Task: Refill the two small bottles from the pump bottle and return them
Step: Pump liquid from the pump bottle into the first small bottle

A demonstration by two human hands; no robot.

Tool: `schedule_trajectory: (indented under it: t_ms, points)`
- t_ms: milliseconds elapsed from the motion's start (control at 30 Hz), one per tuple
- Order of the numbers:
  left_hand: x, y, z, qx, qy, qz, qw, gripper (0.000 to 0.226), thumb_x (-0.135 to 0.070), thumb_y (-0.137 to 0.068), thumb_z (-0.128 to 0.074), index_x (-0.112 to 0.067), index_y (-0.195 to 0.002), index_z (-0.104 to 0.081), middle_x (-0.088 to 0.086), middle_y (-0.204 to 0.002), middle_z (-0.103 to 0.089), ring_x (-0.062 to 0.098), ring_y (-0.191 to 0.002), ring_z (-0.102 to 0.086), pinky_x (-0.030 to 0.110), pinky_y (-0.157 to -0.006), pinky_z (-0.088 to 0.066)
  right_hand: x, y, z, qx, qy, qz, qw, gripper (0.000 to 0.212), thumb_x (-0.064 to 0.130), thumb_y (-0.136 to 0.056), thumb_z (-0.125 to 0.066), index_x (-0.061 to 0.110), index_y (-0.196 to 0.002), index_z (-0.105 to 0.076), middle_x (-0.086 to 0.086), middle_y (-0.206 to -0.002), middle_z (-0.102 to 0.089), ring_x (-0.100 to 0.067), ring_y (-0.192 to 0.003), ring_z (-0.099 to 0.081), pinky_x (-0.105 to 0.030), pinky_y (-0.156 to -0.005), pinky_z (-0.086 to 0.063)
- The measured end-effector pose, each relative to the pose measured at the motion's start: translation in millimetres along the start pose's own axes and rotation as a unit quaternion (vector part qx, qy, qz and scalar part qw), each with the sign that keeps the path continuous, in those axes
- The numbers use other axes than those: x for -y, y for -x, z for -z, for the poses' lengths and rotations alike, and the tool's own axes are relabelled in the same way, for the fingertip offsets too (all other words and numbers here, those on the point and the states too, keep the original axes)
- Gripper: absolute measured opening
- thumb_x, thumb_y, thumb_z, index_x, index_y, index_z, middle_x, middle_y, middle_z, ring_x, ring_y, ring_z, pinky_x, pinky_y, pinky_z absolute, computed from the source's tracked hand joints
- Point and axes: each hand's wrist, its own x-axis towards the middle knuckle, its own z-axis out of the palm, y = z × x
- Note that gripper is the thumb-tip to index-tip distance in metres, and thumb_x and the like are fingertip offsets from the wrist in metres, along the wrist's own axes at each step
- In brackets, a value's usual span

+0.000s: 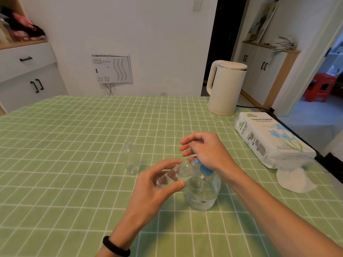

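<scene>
A clear pump bottle (203,191) with a blue pump head stands on the green checked tablecloth, partly filled with clear liquid. My right hand (206,151) rests on top of the blue pump head, fingers loosely spread. My left hand (157,184) grips a small clear bottle (176,173), tilted with its mouth toward the pump's nozzle. A second small clear bottle (131,158) stands upright and open on the cloth to the left, apart from both hands.
A white kettle (225,88) stands at the back right with its cord trailing off the table (74,136). A tissue paper pack (271,138) lies near the right edge, with a loose white tissue (293,179) in front of it.
</scene>
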Motion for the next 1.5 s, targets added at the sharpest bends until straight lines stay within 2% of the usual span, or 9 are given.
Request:
schedule_trajectory:
  t_ms: [233,333,467,667,800,933,1133,1333,1500]
  points:
    - [-4.2,0.1,2.5,0.005,-0.003,-0.013,1.000,0.054,-0.004,-0.079,-0.090,-0.042,-0.116,-0.078,-0.012,-0.113,-0.082,0.015,-0.105,-0.078,0.040,-0.096,-0.063,5.4,-2.4,3.2,0.009,0.013,0.023,1.000,0.032,0.001,-0.100,-0.049,0.017,-0.095,-0.076,0.003,-0.089,-0.080,-0.009,-0.075,-0.077,-0.030,-0.071,-0.064]
    - [-3.1,0.1,1.4,0.000,-0.002,-0.005,1.000,0.053,-0.010,-0.077,-0.093,-0.042,-0.116,-0.078,-0.011,-0.112,-0.082,0.018,-0.102,-0.078,0.045,-0.094,-0.063,1.5,-1.4,2.3,0.007,-0.007,0.012,1.000,0.033,-0.002,-0.099,-0.048,0.014,-0.096,-0.076,0.001,-0.086,-0.081,-0.009,-0.073,-0.077,-0.026,-0.068,-0.062]
    - [-2.3,0.1,-0.6,0.002,0.003,-0.004,1.000,0.049,-0.031,-0.071,-0.089,-0.044,-0.117,-0.077,-0.011,-0.114,-0.082,0.020,-0.106,-0.077,0.055,-0.097,-0.060,-3.7,-0.4,-1.8,0.010,-0.005,0.000,1.000,0.031,-0.003,-0.099,-0.048,0.010,-0.098,-0.076,-0.001,-0.086,-0.080,-0.013,-0.075,-0.077,-0.035,-0.078,-0.062]
    - [-0.7,-0.3,-0.5,0.001,0.000,-0.005,1.000,0.050,-0.035,-0.070,-0.089,-0.045,-0.118,-0.076,-0.010,-0.114,-0.081,0.022,-0.104,-0.077,0.059,-0.098,-0.058,-3.5,-0.8,-2.3,0.001,-0.001,-0.003,1.000,0.031,-0.002,-0.099,-0.048,0.010,-0.098,-0.076,-0.003,-0.088,-0.081,-0.016,-0.079,-0.079,-0.038,-0.081,-0.062]
    - [0.7,0.4,-0.2,-0.001,-0.005,-0.004,1.000,0.051,-0.022,-0.074,-0.090,-0.044,-0.117,-0.077,-0.009,-0.112,-0.082,0.024,-0.100,-0.077,0.059,-0.096,-0.059,-2.3,0.6,-2.5,-0.003,0.007,-0.003,1.000,0.032,-0.001,-0.099,-0.047,0.012,-0.096,-0.076,-0.002,-0.089,-0.081,-0.014,-0.078,-0.078,-0.038,-0.082,-0.063]
    - [-1.1,0.4,2.2,0.002,-0.008,-0.017,1.000,0.055,-0.007,-0.079,-0.091,-0.045,-0.117,-0.077,-0.011,-0.114,-0.082,0.017,-0.101,-0.078,0.040,-0.094,-0.064,3.6,-0.8,1.4,-0.001,0.022,0.014,1.000,0.030,0.004,-0.100,-0.050,0.018,-0.095,-0.076,0.003,-0.089,-0.080,-0.010,-0.077,-0.078,-0.036,-0.078,-0.065]
    - [-2.1,0.7,2.8,0.003,-0.008,-0.023,1.000,0.055,-0.006,-0.079,-0.091,-0.044,-0.116,-0.078,-0.011,-0.112,-0.082,0.020,-0.098,-0.078,0.033,-0.092,-0.063,5.1,-0.6,2.1,-0.001,0.022,0.018,1.000,0.033,0.002,-0.100,-0.048,0.018,-0.096,-0.076,0.005,-0.088,-0.080,-0.007,-0.076,-0.077,-0.033,-0.074,-0.064]
    - [-0.6,-0.2,-0.9,-0.002,0.005,-0.003,1.000,0.049,-0.026,-0.072,-0.091,-0.044,-0.116,-0.078,-0.007,-0.111,-0.082,0.025,-0.102,-0.077,0.059,-0.097,-0.059,-0.3,0.5,-2.0,-0.004,-0.001,-0.001,1.000,0.033,-0.003,-0.098,-0.047,0.010,-0.098,-0.076,-0.002,-0.087,-0.081,-0.012,-0.075,-0.078,-0.036,-0.079,-0.063]
    - [-1.9,0.0,-2.0,-0.011,0.004,-0.006,1.000,0.049,-0.036,-0.068,-0.087,-0.049,-0.114,-0.077,-0.008,-0.110,-0.082,0.024,-0.100,-0.077,0.061,-0.096,-0.058,-1.9,0.7,-2.7,-0.009,-0.001,-0.006,1.000,0.033,-0.003,-0.098,-0.047,0.010,-0.098,-0.077,-0.002,-0.088,-0.081,-0.015,-0.079,-0.079,-0.038,-0.082,-0.063]
